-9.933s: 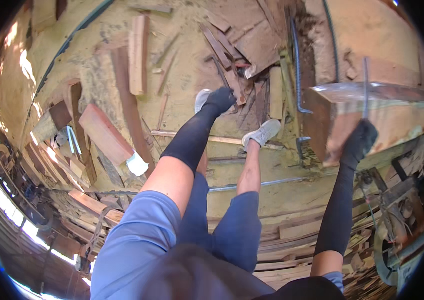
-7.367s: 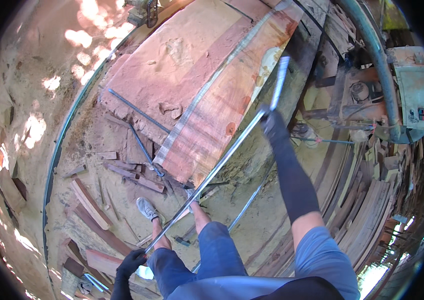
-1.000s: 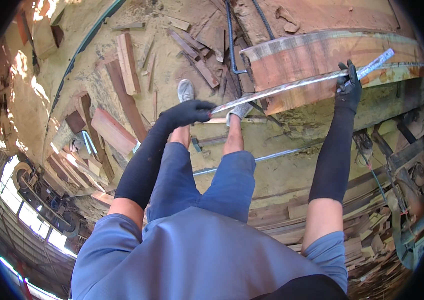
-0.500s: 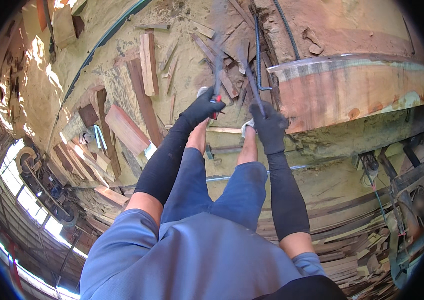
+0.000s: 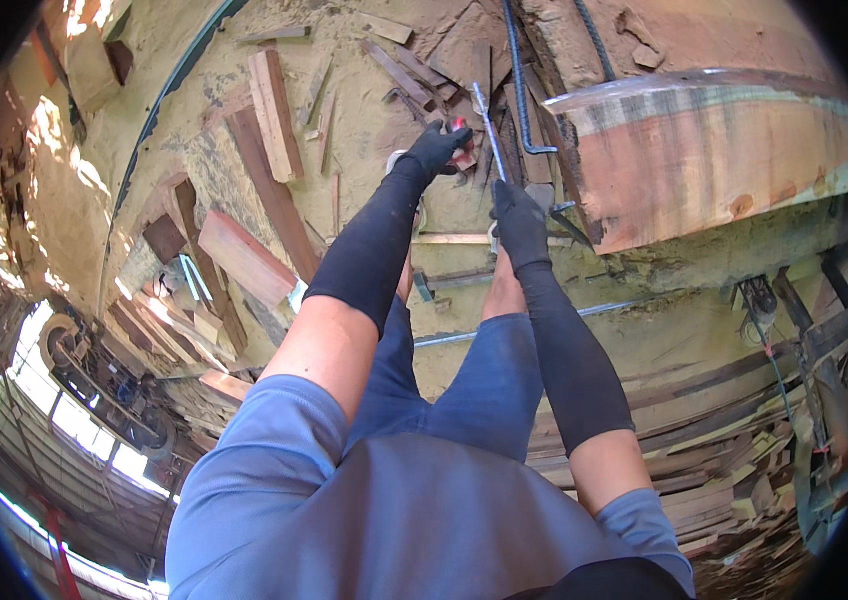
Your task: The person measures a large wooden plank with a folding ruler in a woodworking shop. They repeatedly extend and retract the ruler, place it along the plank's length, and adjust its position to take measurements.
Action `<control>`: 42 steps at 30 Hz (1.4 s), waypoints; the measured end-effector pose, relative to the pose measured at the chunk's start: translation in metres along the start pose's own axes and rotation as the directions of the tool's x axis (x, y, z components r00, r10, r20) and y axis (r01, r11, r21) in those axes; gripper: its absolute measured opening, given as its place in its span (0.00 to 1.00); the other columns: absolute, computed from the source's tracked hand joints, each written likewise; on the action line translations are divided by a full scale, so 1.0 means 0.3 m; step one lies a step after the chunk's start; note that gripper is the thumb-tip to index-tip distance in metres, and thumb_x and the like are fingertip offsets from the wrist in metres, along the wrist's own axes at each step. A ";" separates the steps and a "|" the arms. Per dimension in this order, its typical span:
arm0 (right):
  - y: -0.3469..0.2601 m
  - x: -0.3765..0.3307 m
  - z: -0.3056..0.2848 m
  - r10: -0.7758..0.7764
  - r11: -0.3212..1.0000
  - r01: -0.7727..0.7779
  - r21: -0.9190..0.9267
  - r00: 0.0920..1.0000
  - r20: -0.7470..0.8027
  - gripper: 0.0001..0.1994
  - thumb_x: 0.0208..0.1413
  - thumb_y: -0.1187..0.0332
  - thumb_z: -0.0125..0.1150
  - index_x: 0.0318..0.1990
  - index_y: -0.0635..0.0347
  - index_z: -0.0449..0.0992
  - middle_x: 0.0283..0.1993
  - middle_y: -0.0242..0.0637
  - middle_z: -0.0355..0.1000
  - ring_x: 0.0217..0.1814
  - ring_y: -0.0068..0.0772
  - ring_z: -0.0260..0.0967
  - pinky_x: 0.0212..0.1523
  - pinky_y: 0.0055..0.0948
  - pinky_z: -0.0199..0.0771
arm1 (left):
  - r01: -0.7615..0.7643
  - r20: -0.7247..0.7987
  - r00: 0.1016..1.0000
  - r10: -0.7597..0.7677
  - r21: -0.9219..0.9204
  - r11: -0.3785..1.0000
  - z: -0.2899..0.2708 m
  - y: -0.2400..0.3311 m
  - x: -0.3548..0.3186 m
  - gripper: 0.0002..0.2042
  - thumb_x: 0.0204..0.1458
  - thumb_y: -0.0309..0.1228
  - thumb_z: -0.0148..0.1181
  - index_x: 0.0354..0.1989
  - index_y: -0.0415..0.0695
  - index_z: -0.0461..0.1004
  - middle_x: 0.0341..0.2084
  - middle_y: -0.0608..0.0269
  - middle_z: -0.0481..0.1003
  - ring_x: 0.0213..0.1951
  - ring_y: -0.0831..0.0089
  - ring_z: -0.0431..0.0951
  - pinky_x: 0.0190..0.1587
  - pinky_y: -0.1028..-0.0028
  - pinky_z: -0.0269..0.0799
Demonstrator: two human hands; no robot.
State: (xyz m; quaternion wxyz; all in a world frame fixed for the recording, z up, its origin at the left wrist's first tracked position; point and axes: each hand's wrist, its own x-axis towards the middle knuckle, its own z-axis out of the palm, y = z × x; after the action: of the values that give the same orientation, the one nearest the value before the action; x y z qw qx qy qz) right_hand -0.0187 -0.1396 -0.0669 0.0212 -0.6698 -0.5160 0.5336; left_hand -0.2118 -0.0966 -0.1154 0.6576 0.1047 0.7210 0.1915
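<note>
Gripping a long thin grey metal bar (image 5: 485,120) with both black-gloved hands, left hand (image 5: 437,148) closed near a red-handled piece, right hand (image 5: 518,208) closed lower down. Holding it beside the reddish timber slab (image 5: 714,160), above sawdust-covered ground (image 5: 364,110); slab lying unmoved.

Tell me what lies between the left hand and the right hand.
In the head view, a thin metal bar runs between the left hand and the right hand; the right hand grips its lower end. Behind it lies sawdust-covered ground.
</note>
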 end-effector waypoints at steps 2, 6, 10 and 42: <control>-0.007 -0.019 0.024 -0.016 1.000 0.016 0.000 1.000 -0.015 0.22 0.63 0.50 0.46 0.35 0.62 0.76 0.31 0.55 0.73 0.34 0.58 0.72 0.35 0.50 0.70 | 0.000 0.096 0.995 0.015 -0.156 0.988 0.006 -0.037 -0.015 0.32 0.56 0.51 0.55 0.64 0.43 0.57 0.41 0.54 0.76 0.44 0.64 0.76 0.46 0.61 0.74; -0.019 -0.069 0.009 -0.399 0.873 0.385 -0.299 0.917 0.014 0.16 0.64 0.57 0.46 0.38 0.61 0.75 0.34 0.53 0.74 0.34 0.57 0.73 0.32 0.52 0.71 | 0.216 0.499 0.863 0.078 -0.505 0.836 0.089 -0.053 -0.219 0.23 0.60 0.47 0.52 0.57 0.46 0.67 0.40 0.59 0.76 0.42 0.67 0.76 0.49 0.69 0.69; -0.069 -0.210 -0.063 -0.175 0.984 0.177 0.002 0.972 0.159 0.18 0.61 0.53 0.52 0.40 0.61 0.75 0.30 0.46 0.74 0.28 0.40 0.73 0.29 0.39 0.72 | 0.065 0.366 0.916 0.167 -0.544 0.836 0.058 -0.119 -0.334 0.13 0.59 0.41 0.56 0.41 0.44 0.72 0.33 0.63 0.75 0.37 0.70 0.75 0.46 0.67 0.72; 0.708 -1.500 -1.349 0.311 0.929 0.123 0.350 0.258 -0.915 0.15 0.57 0.61 0.59 0.27 0.65 0.73 0.20 0.37 0.69 0.19 0.27 0.67 0.23 0.31 0.67 | -0.255 0.039 0.963 0.267 0.457 0.852 -0.543 -0.323 -1.108 0.07 0.44 0.23 0.56 0.32 0.34 0.73 0.19 0.56 0.73 0.19 0.66 0.74 0.23 0.65 0.71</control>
State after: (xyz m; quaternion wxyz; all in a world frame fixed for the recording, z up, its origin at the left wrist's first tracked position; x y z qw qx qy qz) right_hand 0.4672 -0.3487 0.2959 0.4164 -0.8684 -0.2498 0.1000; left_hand -0.3254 -0.3408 0.1564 0.5728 0.3509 0.7333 0.1052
